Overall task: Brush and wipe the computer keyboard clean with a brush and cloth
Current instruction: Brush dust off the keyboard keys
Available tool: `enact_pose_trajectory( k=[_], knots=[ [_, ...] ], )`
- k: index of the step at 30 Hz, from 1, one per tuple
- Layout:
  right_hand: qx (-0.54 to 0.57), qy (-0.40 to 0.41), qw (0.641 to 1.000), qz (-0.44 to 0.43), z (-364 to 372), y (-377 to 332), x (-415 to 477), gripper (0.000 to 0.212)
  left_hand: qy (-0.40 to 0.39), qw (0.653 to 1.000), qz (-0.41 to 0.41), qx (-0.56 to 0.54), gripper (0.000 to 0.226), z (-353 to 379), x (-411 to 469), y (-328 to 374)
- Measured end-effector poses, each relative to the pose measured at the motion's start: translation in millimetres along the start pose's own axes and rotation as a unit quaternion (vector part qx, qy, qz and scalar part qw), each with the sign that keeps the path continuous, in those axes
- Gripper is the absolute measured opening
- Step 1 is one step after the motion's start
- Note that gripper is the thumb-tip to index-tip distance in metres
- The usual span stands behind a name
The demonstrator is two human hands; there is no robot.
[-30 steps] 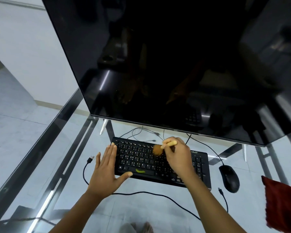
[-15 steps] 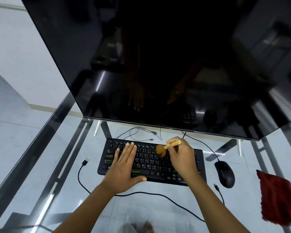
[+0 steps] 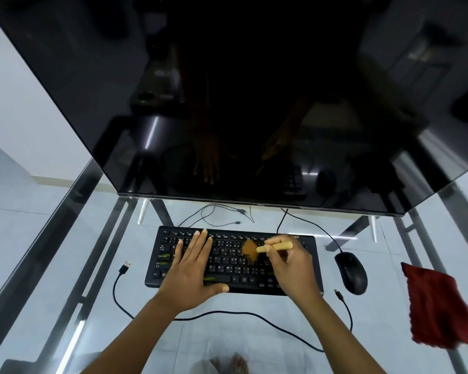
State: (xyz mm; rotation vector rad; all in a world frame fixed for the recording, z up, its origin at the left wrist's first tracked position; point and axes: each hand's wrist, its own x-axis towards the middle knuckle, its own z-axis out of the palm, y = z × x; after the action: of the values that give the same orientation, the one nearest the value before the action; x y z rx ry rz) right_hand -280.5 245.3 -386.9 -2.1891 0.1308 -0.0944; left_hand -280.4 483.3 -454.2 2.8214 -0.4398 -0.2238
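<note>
A black keyboard (image 3: 229, 261) lies on the glass desk below the monitor. My left hand (image 3: 193, 268) rests flat on its left half, fingers spread and pointing away from me. My right hand (image 3: 291, 265) is over the right half, gripping a small brush (image 3: 265, 249) by its pale wooden handle. The brown bristles touch the keys near the keyboard's middle. A dark red cloth (image 3: 438, 306) lies on the desk at the far right, away from both hands.
A large dark monitor (image 3: 241, 103) overhangs the back of the desk. A black mouse (image 3: 351, 272) sits right of the keyboard. Loose cables, one with a USB plug (image 3: 125, 267), run along the glass desk (image 3: 65, 265) in front of and behind the keyboard.
My left hand slid from the keyboard's left edge onto its left half. The brush in my right hand stays near the keyboard's middle. The camera view shifted.
</note>
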Motion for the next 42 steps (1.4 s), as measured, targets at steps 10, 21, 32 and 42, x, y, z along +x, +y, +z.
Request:
enact_pose_trajectory(
  k=[10, 21, 32, 42],
  knots=[
    [0.004, 0.011, 1.000, -0.024, -7, 5, -14, 0.011, 0.004, 0.999, 0.042, -0.022, 0.120, -7, 4, 16],
    [0.093, -0.120, 0.988, 0.018, 17, -15, 1, 0.007, -0.026, 0.999, 0.012, -0.029, 0.127, -3, 7, 19],
    [0.039, 0.053, 0.998, 0.019, -17, 5, 23, 0.017, -0.018, 0.998, 0.052, -0.032, 0.114, -5, 21, 41],
    [0.080, 0.121, 0.986, 0.086, -63, 44, 2, 0.008, -0.041, 0.994, 0.103, -0.011, 0.119, 0, 39, 73]
  ],
)
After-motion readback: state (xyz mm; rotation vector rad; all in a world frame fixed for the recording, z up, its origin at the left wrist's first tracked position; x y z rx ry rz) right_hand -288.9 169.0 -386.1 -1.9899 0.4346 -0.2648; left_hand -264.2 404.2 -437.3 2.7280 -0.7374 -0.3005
